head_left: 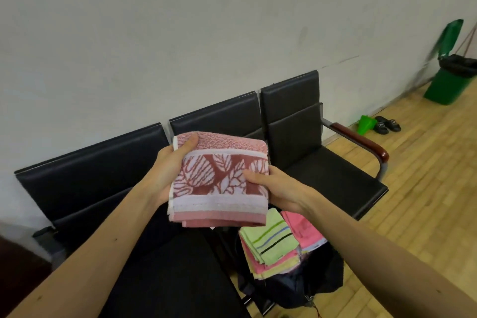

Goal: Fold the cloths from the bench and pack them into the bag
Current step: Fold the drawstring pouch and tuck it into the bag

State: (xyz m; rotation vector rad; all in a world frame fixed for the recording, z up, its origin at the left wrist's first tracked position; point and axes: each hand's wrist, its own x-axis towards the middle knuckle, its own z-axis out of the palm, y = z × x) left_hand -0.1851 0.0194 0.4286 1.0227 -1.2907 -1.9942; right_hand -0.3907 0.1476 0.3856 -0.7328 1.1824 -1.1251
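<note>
**Q:** ok so where's the cloth being kept right now, and what's being done with the hands?

**A:** The pink leaf-print cloth is held up in the air in front of the bench, roughly over its middle seat. It's folded into a thick square, with a few layers showing at the bottom edge. It's gripped from both sides. The left hand is wrapped round the top corner on its side, thumb pressed flat on the upper face. The rest of those fingers are tucked behind the cloth and can't be seen. The right hand is clamped on the opposite edge, thumb laid across the leaf print, other fingers hidden underneath too.

**Q:** and the bag?

**A:** The black bag is parked low in front of the bench, toward the end with the wooden armrest. It's open, and a stack of folded cloths is sat in its mouth, a green striped one on top with pink and yellow edges below. A pink cloth is laid just beside the stack, on the side nearer the bench.

Past the armrest end of the bench, well apart from it, a green bin is stood by the wall with its lid up. A pair of black sandals is left on the wood floor between bin and bench.
</note>
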